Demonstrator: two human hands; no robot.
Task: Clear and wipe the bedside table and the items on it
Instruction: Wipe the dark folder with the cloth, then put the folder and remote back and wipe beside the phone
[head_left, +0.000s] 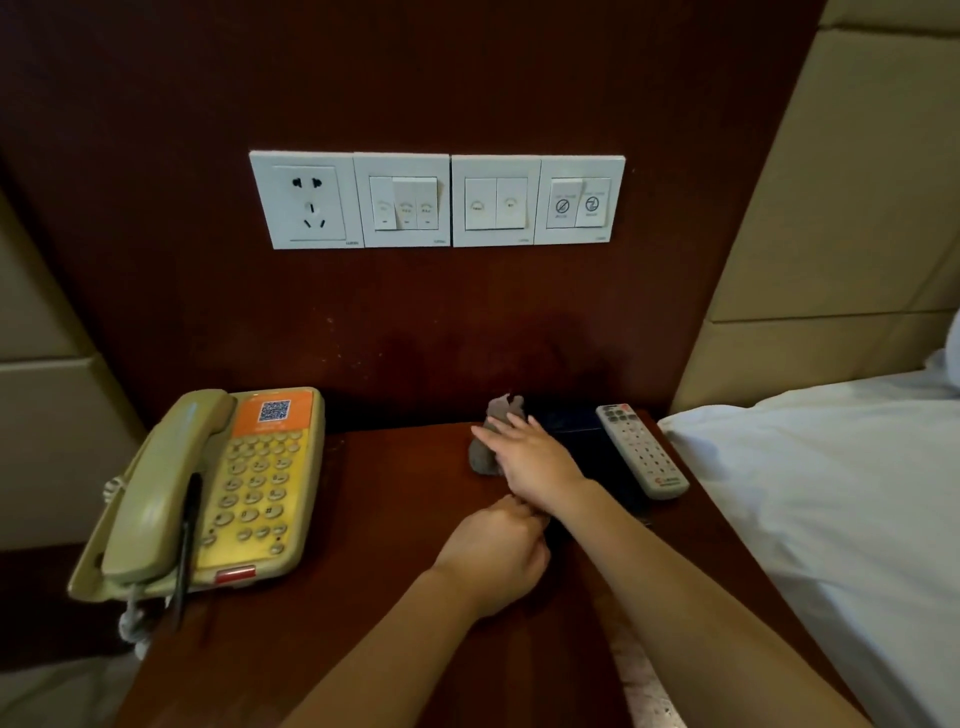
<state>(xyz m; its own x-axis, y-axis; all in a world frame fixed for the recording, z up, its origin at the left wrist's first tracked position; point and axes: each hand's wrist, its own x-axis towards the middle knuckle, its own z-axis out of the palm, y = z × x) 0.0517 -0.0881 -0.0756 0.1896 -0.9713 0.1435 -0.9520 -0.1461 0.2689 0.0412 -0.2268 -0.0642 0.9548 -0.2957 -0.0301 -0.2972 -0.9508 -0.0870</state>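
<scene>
Bedside table (363, 519): we record both hands on the tabletop, to the right of the telephone (208, 493).

Nearest us, right of the telephone's front end, the left hand (493, 551) has its fingers curled at the near edge of a dark tray (605, 457); we cannot tell whether it grips that edge. Beyond it, right of the telephone's far end, the right hand (530, 457) lies flat, fingers straight and close together, pressing a grey cloth (488, 447) onto the wood. The tray lies farther right of the telephone than the cloth and carries a white remote control (641, 449). On the wall above and behind the telephone we note a row of socket and switch plates (436, 200).
</scene>
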